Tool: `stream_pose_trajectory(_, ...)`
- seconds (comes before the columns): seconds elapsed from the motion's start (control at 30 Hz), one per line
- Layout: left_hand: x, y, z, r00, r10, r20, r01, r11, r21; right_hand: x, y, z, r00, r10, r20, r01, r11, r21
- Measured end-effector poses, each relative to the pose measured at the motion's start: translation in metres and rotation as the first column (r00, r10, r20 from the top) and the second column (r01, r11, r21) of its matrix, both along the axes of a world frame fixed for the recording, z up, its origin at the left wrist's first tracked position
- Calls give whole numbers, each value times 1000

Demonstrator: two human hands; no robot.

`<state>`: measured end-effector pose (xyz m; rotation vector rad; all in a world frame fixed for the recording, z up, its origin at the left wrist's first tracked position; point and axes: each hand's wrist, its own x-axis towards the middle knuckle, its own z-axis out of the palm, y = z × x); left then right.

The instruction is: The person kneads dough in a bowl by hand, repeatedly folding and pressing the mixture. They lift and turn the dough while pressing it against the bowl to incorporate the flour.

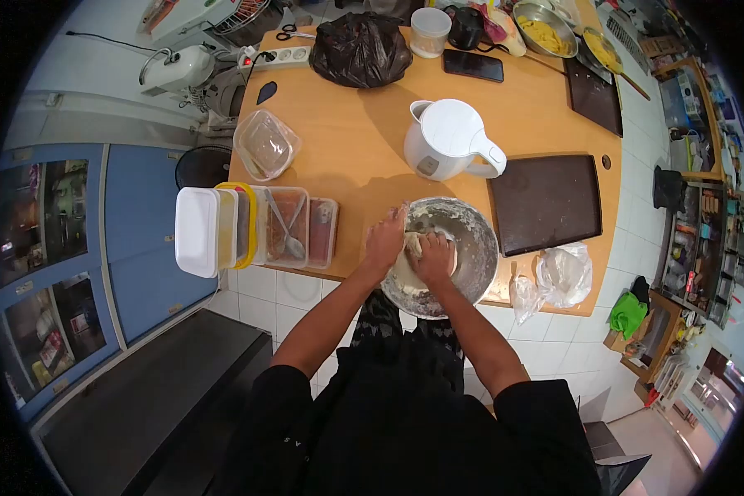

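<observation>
Fingers (443,243) of the right hand (432,263) are partly curled and pressed onto the dough (403,276); whether they grip it cannot be told. The left hand (384,240) is positioned at the left rim of the metal bowl (478,256), fingers bent; the extent of closure on the rim cannot be determined. The dough lies inside the bowl, toward its left side; pale residue coats the inner wall. The bowl is located at the near edge of the wooden counter (339,132). A white kettle (450,136) stands upright beyond the bowl; a dark tray (546,205) lies flat to the right; clear plastic bags (565,274) lie near the tray's near edge. Lidded containers (197,231) are at the left edge of the counter; beside them, a spoon (293,245) rests on a clear container (288,207). At the far side are a black bag (361,51) and a phone (473,66).
</observation>
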<state>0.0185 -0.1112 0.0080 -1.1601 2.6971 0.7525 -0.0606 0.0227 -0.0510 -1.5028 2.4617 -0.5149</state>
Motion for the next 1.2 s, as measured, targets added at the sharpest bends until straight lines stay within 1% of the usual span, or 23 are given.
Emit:
stream_pose_trajectory(0.1,1,-1,3,999,-36,23,37,999,-29,-18,-16,-22,998,-54,26,56,996,-72)
stream_pose_trajectory(0.13,2,-1,1,999,-49,10,49,998,-45,-25,-24,-17,991,-103,81,107,994,-36)
stream_pose_trajectory(0.23,3,-2,-5,998,-61,-22,59,995,-75,-34,-38,-12,974,-222,57,218,974,60)
stream_pose_trajectory(0.27,4,-1,-8,998,-56,-23,54,996,-67,-38,-41,-2,953,-273,133,257,958,126)
stream_pose_trajectory(0.37,4,-4,-5,998,-56,-26,54,996,-75,-52,-41,-6,887,-353,296,372,928,-8)
stream_pose_trajectory(0.4,2,-5,-2,998,-59,-26,56,995,-81,-56,-39,-7,880,-347,324,387,920,-66)
stream_pose_trajectory(0.5,-1,-11,5,993,10,-115,-19,997,-72,-72,-37,23,768,-325,551,410,911,-35)
stream_pose_trajectory(0.53,-4,-15,7,994,22,-104,-26,999,-40,-76,-34,44,663,-254,704,377,926,-22)
stream_pose_trajectory(0.6,-8,-22,9,996,51,-76,-49,998,28,-70,-22,66,802,-163,574,284,950,-127)
stream_pose_trajectory(0.63,-10,-26,8,997,51,-64,-50,998,24,-67,-19,71,860,-111,497,229,956,-183)
stream_pose_trajectory(0.73,-9,-22,2,998,52,-27,-51,998,36,-50,6,79,820,-46,571,123,988,-97)
stream_pose_trajectory(0.8,-6,-21,1,997,79,-17,-78,996,44,-29,25,87,882,100,460,-56,993,-108)
stream_pose_trajectory(0.83,-4,-19,-2,997,67,-31,-66,998,22,-17,34,90,897,178,404,-148,983,-105)
stream_pose_trajectory(0.9,1,-16,-9,998,44,-52,-46,999,-22,5,47,117,941,170,293,-201,976,78)
stream_pose_trajectory(0.93,4,-12,-8,998,44,-36,-45,999,-30,16,55,131,956,171,240,-216,961,175)
stream_pose_trajectory(1.0,5,-8,-4,999,42,-12,-43,998,-51,30,68,144,962,107,252,-159,968,194)
stream_pose_trajectory(1.03,5,-9,-3,999,51,11,-51,999,-9,35,73,147,964,74,256,-128,971,201)
stream_pose_trajectory(1.1,7,-8,0,996,63,59,-67,995,76,42,87,144,980,27,199,-52,991,122)
stream_pose_trajectory(1.13,8,-6,1,998,57,38,-60,996,61,42,92,141,985,4,171,-18,997,81)
stream_pose_trajectory(1.2,11,-1,3,999,44,-2,-44,999,31,36,100,136,972,-94,217,113,991,-77)
